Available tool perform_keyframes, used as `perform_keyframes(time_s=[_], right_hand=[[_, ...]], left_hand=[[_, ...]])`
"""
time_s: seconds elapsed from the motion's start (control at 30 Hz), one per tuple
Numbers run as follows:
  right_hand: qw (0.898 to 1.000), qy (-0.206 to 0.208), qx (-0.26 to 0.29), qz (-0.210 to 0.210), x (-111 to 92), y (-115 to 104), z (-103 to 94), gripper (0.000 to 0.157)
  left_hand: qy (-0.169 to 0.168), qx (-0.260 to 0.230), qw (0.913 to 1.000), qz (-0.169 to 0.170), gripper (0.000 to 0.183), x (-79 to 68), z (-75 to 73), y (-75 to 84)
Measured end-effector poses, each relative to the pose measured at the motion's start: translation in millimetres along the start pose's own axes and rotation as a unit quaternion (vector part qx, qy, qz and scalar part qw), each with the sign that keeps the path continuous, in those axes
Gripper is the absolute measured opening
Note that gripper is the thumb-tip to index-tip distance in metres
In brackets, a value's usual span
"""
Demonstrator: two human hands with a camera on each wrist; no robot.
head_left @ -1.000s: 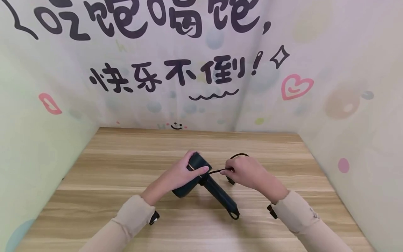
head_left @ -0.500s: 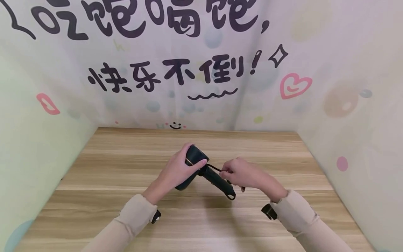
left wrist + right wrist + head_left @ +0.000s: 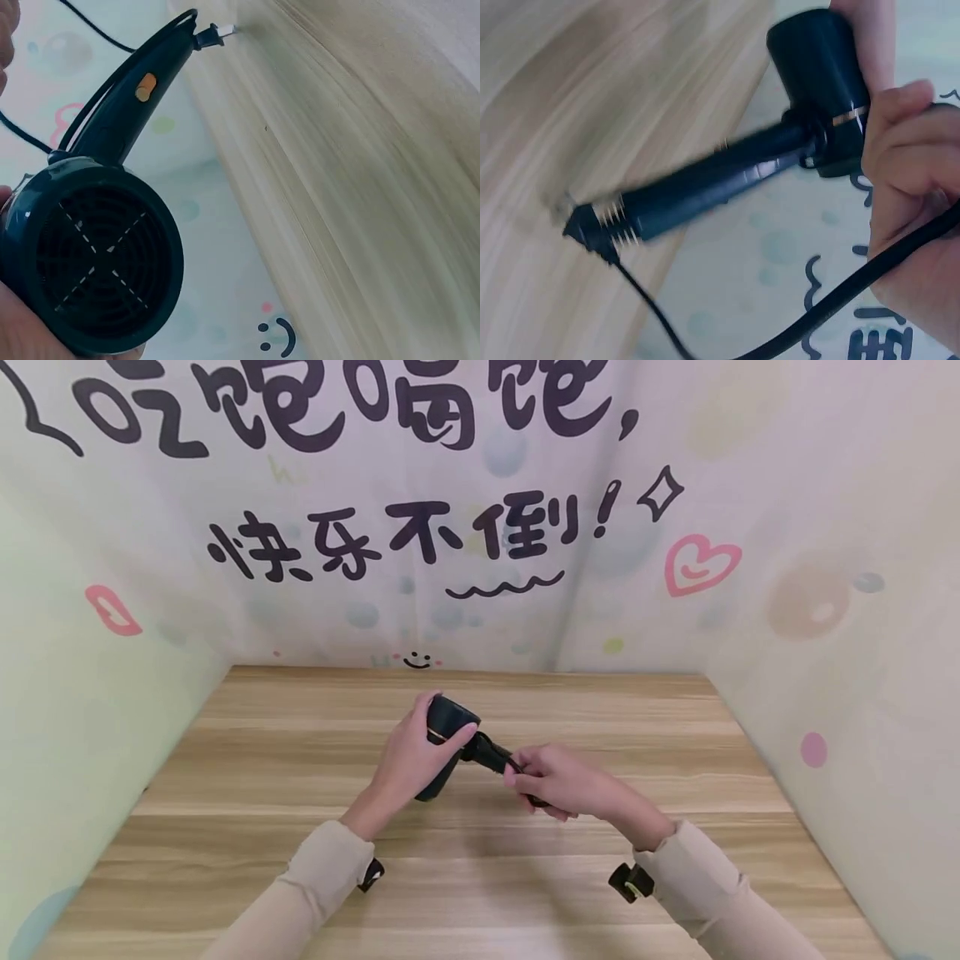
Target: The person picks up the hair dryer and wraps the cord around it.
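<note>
My left hand [image 3: 411, 747] grips the barrel of a dark green hair dryer [image 3: 452, 718], held above the wooden table. The dryer's handle [image 3: 135, 105] slants to the right in the head view, and an orange switch [image 3: 145, 88] shows on it in the left wrist view. A round rear grille [image 3: 105, 255] faces the left wrist camera. Beside the handle, my right hand [image 3: 558, 781] holds the black power cord [image 3: 855, 281] with curled fingers. A two-pin plug [image 3: 212, 36] hangs by the handle's end. The right hand hides that end in the head view.
The wood-grain table [image 3: 315, 893] spreads under both hands. Behind it rises a pale printed backdrop [image 3: 480, 627] with large black characters, and similar pale walls stand at both sides.
The left hand has carried the dryer a little up and left, away from the table's front. The right hand has brought the cord from apart to against the handle.
</note>
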State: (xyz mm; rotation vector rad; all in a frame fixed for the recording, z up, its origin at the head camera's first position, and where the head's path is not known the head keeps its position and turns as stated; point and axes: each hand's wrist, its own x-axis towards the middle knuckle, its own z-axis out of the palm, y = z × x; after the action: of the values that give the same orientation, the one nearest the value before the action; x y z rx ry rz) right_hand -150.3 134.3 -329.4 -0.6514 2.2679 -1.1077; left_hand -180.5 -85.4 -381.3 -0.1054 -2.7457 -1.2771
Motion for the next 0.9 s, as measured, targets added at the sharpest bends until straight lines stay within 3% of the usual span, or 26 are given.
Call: perform_keyframes(time_s=[0.27,0.43,0.63,0.9], right_hand=[[0.998,0.032,0.042,-0.043,4.5,-4.9,17.2,0.017],[0.995,0.057,0.059,-0.061,7.6,-7.6,29.1,0.017],[0.986,0.073,0.119,-0.089,11.6,-10.9,36.4,0.021],[0.988,0.108,0.051,-0.096,16.3,-15.1,38.4,0.019]], left_hand=[[0.038,-0.071,0.9967,-0.007,0.072,1.6,-3.9,-0.3],[0.046,-0.130,0.9903,-0.019,0.068,2.2,-6.3,1.0],[0.062,-0.176,0.9821,-0.025,0.064,3.2,-9.7,3.6],[0.069,-0.214,0.9742,-0.016,0.063,1.8,-13.4,8.3]])
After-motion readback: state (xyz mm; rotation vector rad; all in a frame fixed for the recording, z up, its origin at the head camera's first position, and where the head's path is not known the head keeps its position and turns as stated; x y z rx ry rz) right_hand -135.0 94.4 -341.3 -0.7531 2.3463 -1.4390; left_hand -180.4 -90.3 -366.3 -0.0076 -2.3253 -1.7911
